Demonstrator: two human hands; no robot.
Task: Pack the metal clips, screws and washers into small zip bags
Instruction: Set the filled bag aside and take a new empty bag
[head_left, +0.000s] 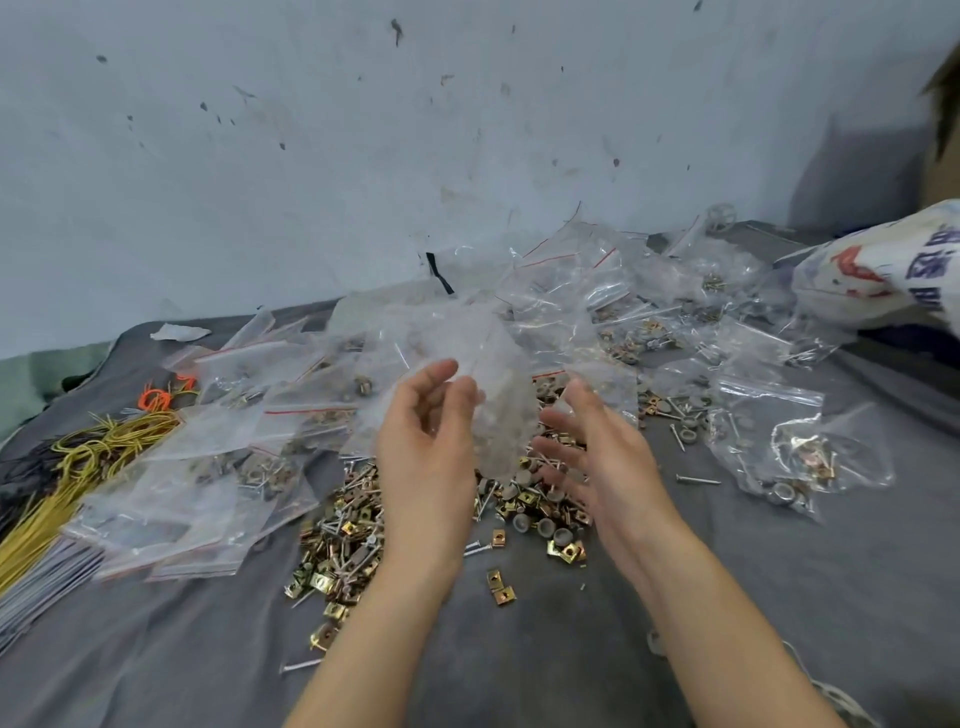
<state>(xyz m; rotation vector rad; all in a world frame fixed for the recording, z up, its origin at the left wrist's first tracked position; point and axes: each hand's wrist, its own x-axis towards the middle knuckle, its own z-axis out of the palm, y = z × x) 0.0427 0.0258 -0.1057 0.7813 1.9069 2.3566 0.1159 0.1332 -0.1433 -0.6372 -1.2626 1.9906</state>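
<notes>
Packing looks well under way but far from finished: filled zip bags (795, 457) lie near the right edge of the grey cloth (779, 597), more are heaped at its back edge against the wall, and others are stacked toward the left edge. A large loose pile (353, 540) of brass-coloured clips, screws and washers lies unpacked in the middle, just under the hands. The left hand (426, 447) pinches a clear, blurred zip bag (504, 415) between thumb and fingers (467, 389) above that pile; whether it holds any parts I cannot tell. The right hand (597, 452) hovers just beside it, fingers spread wide and holding nothing. Yellow wires (78, 457) lie at the left edge
</notes>
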